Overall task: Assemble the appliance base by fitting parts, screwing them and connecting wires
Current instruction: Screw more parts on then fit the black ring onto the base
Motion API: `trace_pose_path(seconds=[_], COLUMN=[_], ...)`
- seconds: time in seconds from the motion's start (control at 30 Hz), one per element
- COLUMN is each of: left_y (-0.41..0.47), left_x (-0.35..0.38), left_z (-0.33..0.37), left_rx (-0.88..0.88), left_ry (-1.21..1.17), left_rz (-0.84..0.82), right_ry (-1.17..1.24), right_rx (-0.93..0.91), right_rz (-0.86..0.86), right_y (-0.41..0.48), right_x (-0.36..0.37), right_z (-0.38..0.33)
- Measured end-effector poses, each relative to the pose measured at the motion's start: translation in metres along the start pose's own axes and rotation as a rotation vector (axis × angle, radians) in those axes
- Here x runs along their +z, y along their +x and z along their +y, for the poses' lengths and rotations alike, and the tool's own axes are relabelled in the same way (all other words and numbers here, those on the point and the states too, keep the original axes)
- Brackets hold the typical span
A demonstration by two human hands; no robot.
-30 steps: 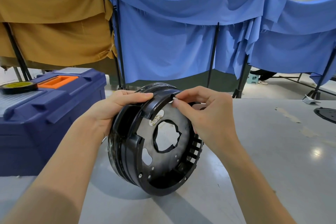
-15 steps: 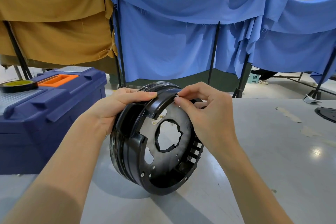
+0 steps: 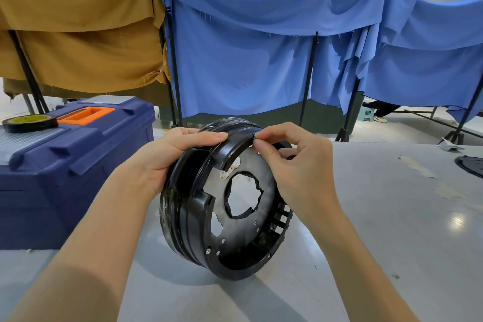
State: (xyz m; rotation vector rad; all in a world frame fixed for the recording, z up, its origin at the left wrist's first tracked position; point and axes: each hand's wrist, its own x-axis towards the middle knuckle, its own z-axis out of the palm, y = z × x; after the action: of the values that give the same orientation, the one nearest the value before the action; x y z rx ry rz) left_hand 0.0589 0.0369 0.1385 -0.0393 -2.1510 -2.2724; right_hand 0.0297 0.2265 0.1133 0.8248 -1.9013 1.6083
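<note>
Two hands on black base (image 3: 183, 222); left hand (image 3: 167, 162) grips its top; right hand (image 3: 298, 167) pinches its edge.

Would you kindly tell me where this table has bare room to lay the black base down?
Bare: the grey table right of the base, up to the black disc, and the strip nearest you. Crowded: left, where the blue toolbox stands.

Your appliance base (image 3: 188, 219) stands on edge at the lower centre of the frame, bottom rim on the table (image 3: 392, 230). It is a glossy black plastic ring, with its open side facing you and tilted right. Its inner plate has a jagged central hole, small round holes and side slots. Your left hand (image 3: 167, 159) grips the top rim, and your right hand (image 3: 300, 172) pinches at its upper edge.
</note>
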Motion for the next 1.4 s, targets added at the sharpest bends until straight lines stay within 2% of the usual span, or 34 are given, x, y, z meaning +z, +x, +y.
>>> trace_pose_path(seconds=[0.3,0.67,0.77,0.93,1.03,1.17,1.4], left_y=[0.003,0.005,0.005,0.005,0.003,0.004,0.008], left_x=[-0.003,0.0,0.001,0.004,0.008,0.013,0.017], left_z=[0.0,0.002,0.003,0.01,0.015,0.017,0.008], left_rx=[-0.036,-0.048,-0.04,-0.016,0.018,0.093,0.138], left_ry=[0.009,-0.043,-0.052,0.072,0.135,0.332,0.564], left_rz=[0.001,0.031,0.041,0.074,0.119,0.232,0.274], right_ry=[-0.003,0.02,0.097,0.355,0.531,0.709,0.841], right_rx=[-0.011,0.06,0.084,0.299,0.531,0.829,1.054], right_rz=[0.028,0.08,0.073,0.07,0.026,-0.055,-0.232], right_y=[0.001,-0.008,-0.009,-0.009,-0.011,-0.01,-0.013], right_x=[-0.001,0.011,0.013,0.009,0.008,0.009,0.003], right_z=[0.003,0.009,0.008,0.008,0.01,0.015,0.032])
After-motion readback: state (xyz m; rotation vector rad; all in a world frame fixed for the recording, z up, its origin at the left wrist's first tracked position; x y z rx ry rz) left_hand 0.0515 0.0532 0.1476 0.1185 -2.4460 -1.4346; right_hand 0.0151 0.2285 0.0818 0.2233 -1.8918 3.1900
